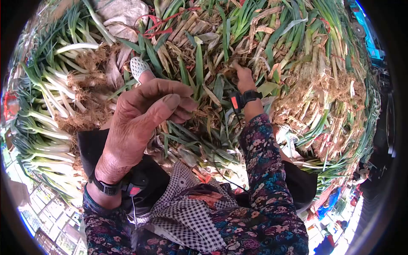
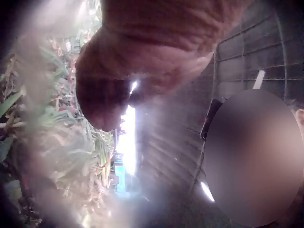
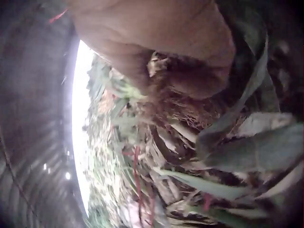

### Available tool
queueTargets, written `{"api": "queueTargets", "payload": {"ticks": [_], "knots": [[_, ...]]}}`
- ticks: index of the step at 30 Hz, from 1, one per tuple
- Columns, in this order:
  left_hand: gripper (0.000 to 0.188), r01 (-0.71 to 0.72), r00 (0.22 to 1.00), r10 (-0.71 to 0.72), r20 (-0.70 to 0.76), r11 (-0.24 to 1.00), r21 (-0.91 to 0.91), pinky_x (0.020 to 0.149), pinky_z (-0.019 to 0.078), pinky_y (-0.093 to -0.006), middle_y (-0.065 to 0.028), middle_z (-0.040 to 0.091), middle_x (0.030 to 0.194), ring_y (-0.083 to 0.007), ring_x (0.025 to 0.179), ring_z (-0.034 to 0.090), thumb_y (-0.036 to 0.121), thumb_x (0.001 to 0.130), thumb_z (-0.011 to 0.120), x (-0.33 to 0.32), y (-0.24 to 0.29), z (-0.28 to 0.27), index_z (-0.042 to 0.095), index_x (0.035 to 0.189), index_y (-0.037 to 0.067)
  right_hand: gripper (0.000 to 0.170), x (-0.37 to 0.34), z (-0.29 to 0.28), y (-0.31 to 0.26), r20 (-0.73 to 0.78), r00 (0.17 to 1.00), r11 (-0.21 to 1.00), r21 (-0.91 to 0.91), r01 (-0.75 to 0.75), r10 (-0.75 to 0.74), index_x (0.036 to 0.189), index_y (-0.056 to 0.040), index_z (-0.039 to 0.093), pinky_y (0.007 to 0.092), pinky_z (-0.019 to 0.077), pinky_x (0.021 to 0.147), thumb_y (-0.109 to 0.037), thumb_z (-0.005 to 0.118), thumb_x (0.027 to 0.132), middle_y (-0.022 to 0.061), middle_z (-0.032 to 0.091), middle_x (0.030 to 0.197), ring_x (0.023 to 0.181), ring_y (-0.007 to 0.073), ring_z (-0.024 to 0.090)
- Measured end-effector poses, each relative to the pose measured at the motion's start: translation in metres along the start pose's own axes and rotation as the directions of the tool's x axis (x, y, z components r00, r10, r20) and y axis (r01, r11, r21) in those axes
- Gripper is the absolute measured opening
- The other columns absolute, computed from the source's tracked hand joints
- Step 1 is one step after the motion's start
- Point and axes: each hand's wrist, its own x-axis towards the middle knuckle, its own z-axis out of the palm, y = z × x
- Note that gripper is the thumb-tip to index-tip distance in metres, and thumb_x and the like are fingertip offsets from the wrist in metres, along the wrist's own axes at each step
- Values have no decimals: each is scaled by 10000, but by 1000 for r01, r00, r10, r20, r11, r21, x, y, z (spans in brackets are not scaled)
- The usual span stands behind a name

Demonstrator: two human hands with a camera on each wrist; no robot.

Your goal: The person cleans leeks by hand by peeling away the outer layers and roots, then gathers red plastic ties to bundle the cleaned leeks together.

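Observation:
My left hand is raised over the lap in the head view, its fingers loosely bent with nothing between them. Farther forward, the right hand reaches down into the heap of leeks and dry leaves. In the right wrist view its thumb and fingers curl round the root end of a leek. Brown stringy roots hang below those fingers. Most of that leek is hidden by the hand. Loose green leaves lie close beside it.
Cleaned leeks with white stems are stacked on the left, roots inward. Untrimmed leeks with dry leaves and roots pile up on the right. Red ties lie at the back. A white perforated shoe shows beyond the left hand.

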Motion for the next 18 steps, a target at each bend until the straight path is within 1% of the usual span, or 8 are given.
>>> {"api": "queueTargets", "payload": {"ticks": [1, 2, 3, 7, 9, 12, 14, 18], "knots": [[261, 3, 1000, -3, -11, 1000, 1, 756, 510, -262, -99, 669, 938, -128, 823, 627, 158, 947, 551, -3, 0, 1, 598, 1117, -33, 452, 3, 0, 12, -129, 948, 863, -464, 201, -290, 1206, 44, 494, 377, 473, 731, -161, 639, 829, 195, 589, 1014, 881, 300, 593], [272, -45, 999, 45, 5, 999, -16, 766, 513, -279, -120, 666, 948, -153, 829, 636, 174, 943, 546, -5, 0, 3, 584, 1107, -40, 380, 3, -1, 21, -99, 808, 494, -832, 253, -581, 1179, 37, 518, 388, 474, 736, -136, 601, 852, 200, 586, 1015, 885, 298, 595], [285, -97, 995, 98, 28, 995, -32, 776, 516, -297, -141, 662, 959, -178, 836, 645, 190, 940, 541, -6, 2, 5, 571, 1096, -47, 360, -12, 5, 21, 12, 629, 379, -790, 482, -777, 1120, 58, 483, 443, 470, 793, -135, 602, 840, 251, 587, 1096, 963, 413, 580], [276, -116, 992, 119, 39, 991, -73, 775, 515, -306, -149, 662, 952, -189, 842, 645, 182, 944, 528, -8, 7, 14, 571, 1086, -50, 295, -36, 41, 43, 361, 770, 665, -389, 637, -527, 1066, 61, 499, 478, 451, 822, -114, 579, 843, 272, 598, 1044, 979, 441, 568], [263, -59, 998, 62, 35, 995, -79, 770, 517, -307, -151, 661, 926, -192, 841, 645, 175, 943, 526, -5, 3, 14, 573, 1075, -48, 325, -27, 48, 66, 166, 832, 523, -709, 473, -529, 1075, 69, 501, 480, 441, 841, -138, 593, 842, 280, 598, 1043, 1029, 443, 554], [256, -37, 999, 35, -24, 995, -91, 748, 522, -301, -148, 659, 901, -192, 825, 646, 172, 936, 533, -7, -2, 12, 573, 1061, -48, 365, -27, 57, 72, 56, 899, 558, -767, 318, -435, 1079, 71, 499, 493, 432, 850, -172, 617, 833, 295, 589, 1047, 1028, 444, 548], [250, -41, 998, 36, -52, 995, -88, 731, 523, -298, -147, 658, 890, -190, 813, 646, 170, 933, 536, -10, -2, 11, 575, 1049, -47, 407, -8, 71, 72, 36, 898, 595, -737, 319, -438, 1077, 82, 492, 501, 434, 855, -211, 633, 832, 298, 588, 1061, 1047, 439, 545], [237, -17, 995, 9, -99, 997, -81, 689, 525, -289, -148, 657, 873, -186, 784, 644, 169, 925, 544, -12, 5, 10, 581, 1012, -49, 300, 5, 76, 60, -86, 985, 888, -451, 94, -148, 882, 71, 536, 395, 462, 562, -205, 645, 834, 166, 625, 829, 689, 286, 616]]}}
